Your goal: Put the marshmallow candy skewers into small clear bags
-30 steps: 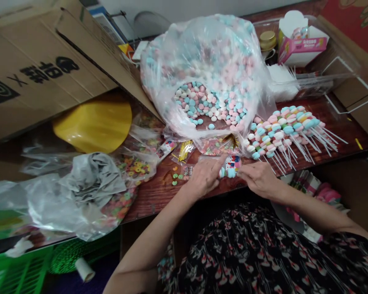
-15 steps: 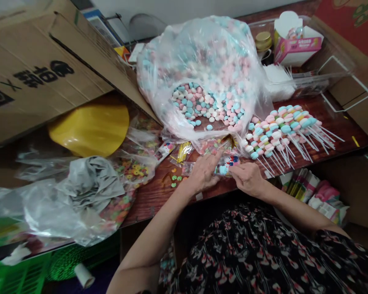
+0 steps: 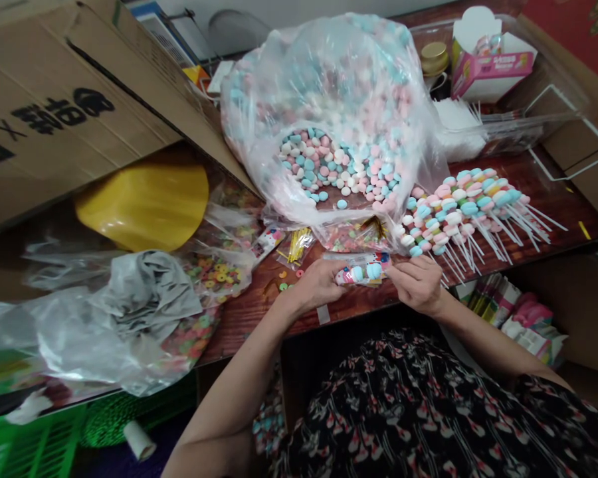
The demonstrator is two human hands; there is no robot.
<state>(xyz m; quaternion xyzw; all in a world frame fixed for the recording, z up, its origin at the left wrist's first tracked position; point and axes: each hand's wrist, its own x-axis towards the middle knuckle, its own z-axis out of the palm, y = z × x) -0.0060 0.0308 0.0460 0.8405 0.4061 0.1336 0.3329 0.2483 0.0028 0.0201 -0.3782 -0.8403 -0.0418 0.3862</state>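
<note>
The left hand (image 3: 315,285) and the right hand (image 3: 418,285) both grasp a candy skewer in a clear plastic sleeve (image 3: 363,269), which lies between them above the near part of the wooden tabletop (image 3: 259,299). Its long axis runs roughly sideways across the person's front, tilted slightly, with the pastel candies about midway between the hands, perhaps a little nearer the left. The left hand cups the sleeve's left end with its fingers curled around it, while the right hand's fingers (image 3: 403,267) pinch the right end. Just beyond are a loose fan of unwrapped pastel candy skewers (image 3: 458,212), with their sticks pointing right, and a large clear bag of candies (image 3: 329,99). A small packet of gold twist ties (image 3: 299,244) lies beyond the left hand. Glare on the plastic and the fingers hide the stick, and it is hard to make out whether the sleeve's mouth is closed, or at which end it sits.
</note>
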